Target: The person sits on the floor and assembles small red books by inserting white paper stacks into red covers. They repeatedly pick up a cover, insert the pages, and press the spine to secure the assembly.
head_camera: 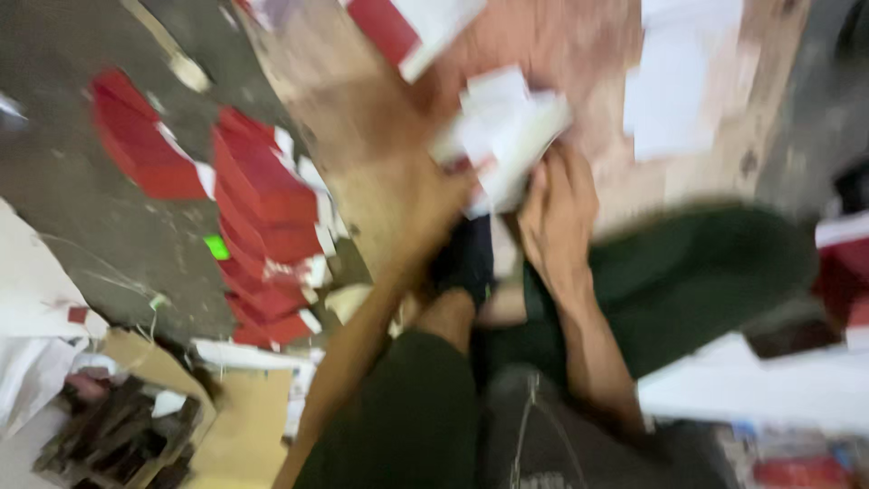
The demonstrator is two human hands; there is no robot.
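Above the person's dark-green-trousered knees, left hand (425,213) and right hand (557,217) both pinch a blurred bundle of white paper sheets (507,131). Stacked red card covers (262,226) lie left of it. Step: sorting; next needs steady grip.

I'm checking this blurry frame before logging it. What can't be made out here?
- Head view: the white folded paper bundle is smeared by motion blur, so its piece count and print are unreadable.
- Left hand and right hand: fingers blur into the bundle, so the exact grip is unclear.
- Stack of flat red card pieces: edges too blurred to count.
- Open brown cardboard box: dark contents unidentifiable, cut by the bottom edge.
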